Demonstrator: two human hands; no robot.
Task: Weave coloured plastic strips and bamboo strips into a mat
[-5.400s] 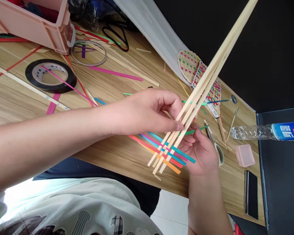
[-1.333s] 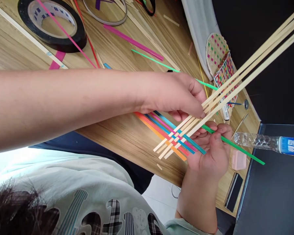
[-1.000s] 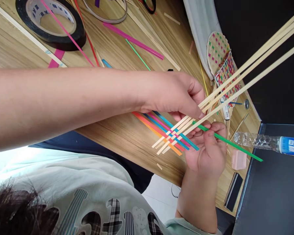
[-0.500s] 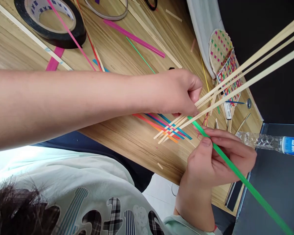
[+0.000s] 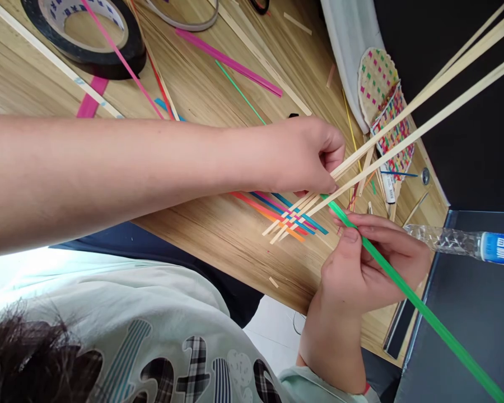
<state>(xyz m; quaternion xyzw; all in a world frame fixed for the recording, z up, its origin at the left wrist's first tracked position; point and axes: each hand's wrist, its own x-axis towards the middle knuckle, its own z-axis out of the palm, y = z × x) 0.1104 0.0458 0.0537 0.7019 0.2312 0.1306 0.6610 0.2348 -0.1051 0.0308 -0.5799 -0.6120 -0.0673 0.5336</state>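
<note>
My left hand (image 5: 315, 159) reaches across from the left, its fingers closed on pale strips (image 5: 378, 131) that fan out to the upper right. My right hand (image 5: 373, 257) pinches a long green strip (image 5: 407, 288) between thumb and fingers. The green strip's upper end passes among the pale strips beside my left fingertips. Below my left hand, pale strips cross blue, pink, red and orange strips in a small woven patch (image 5: 292, 221) on the wooden table (image 5: 218, 246). My left hand hides part of these strips.
Black tape (image 5: 130, 53) lies at the upper left near loose pink strips (image 5: 231, 61). A woven colourful piece (image 5: 392, 126) and a white tube (image 5: 388, 187) are at the right. A clear bottle with a blue label (image 5: 498, 247) lies beyond my right hand.
The upper pale strips have shifted and bunched closer together, with a wider gap above the lowest one. My right hand has moved slightly left with the green strip.
</note>
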